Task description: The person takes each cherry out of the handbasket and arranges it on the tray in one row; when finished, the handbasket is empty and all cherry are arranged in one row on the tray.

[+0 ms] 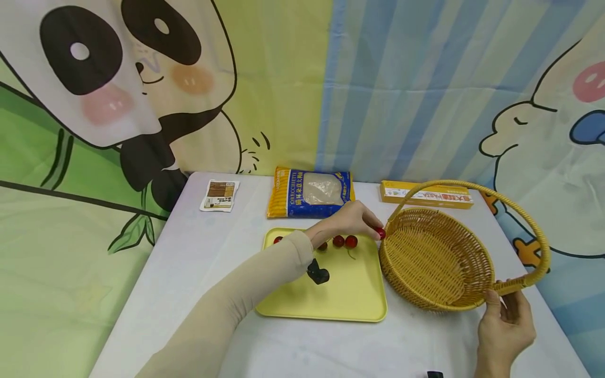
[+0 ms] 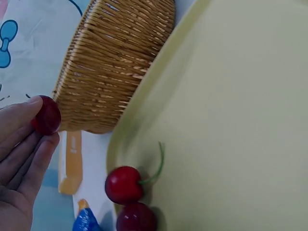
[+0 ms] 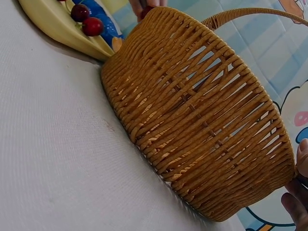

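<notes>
In the head view my left hand pinches a dark red cherry at the left rim of the wicker basket. The left wrist view shows this cherry between thumb and fingertips, beside the basket's wall. My right hand grips the basket's near right rim, by the foot of its arched handle. Several cherries lie along the far edge of the yellow tray, one with a green stem. My left forearm hides part of the tray. No cherry shows inside the basket.
Behind the tray lies a blue and yellow pasta bag. A yellow pasta box is behind the basket, and a small white packet at the far left of the white table. A printed curtain hangs behind.
</notes>
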A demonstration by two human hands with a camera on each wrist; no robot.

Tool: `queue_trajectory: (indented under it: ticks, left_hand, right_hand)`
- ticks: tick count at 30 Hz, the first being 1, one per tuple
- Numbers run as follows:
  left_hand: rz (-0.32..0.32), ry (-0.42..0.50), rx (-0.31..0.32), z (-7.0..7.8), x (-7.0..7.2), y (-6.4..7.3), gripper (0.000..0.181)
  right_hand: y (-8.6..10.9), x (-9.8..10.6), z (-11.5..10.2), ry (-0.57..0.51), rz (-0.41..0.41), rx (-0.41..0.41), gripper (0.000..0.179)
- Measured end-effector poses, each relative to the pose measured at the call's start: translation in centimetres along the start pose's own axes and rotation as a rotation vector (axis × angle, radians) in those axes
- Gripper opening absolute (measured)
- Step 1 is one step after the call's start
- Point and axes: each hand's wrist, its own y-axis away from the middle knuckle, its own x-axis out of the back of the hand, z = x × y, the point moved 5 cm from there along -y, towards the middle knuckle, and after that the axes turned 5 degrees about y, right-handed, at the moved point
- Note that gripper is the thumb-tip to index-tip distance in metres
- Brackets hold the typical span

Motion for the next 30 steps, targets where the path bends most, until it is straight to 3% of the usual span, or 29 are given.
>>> queue_trajectory:
  ticks: [13,18,26,30]
  left_hand:
    - [-0.025,-0.147,0.032,-3.4,-0.9,0.0,0.034]
    - [-0.04,-0.225,0.005,-3.7,-1.0,-0.1,0.032]
    - [-0.099,-0.222,0.02,-4.0,-1.5,0.0,0.033]
    - [-0.122,-0.253,0.013,-3.9,-1.7,0.0,0.031]
  right_hand:
    - [-0.2,0.0,1.4,-0.019,-0.025,0.014,0.043]
    - [-0.3,-0.2,1.1,-0.034,-0.014,0.016,0.043]
    - [0.7,0.1,-2.0,-0.046,0.005,0.028,0.041]
    - [0.4,0.1,-1.3,-0.031,0.006,0.037,0.041]
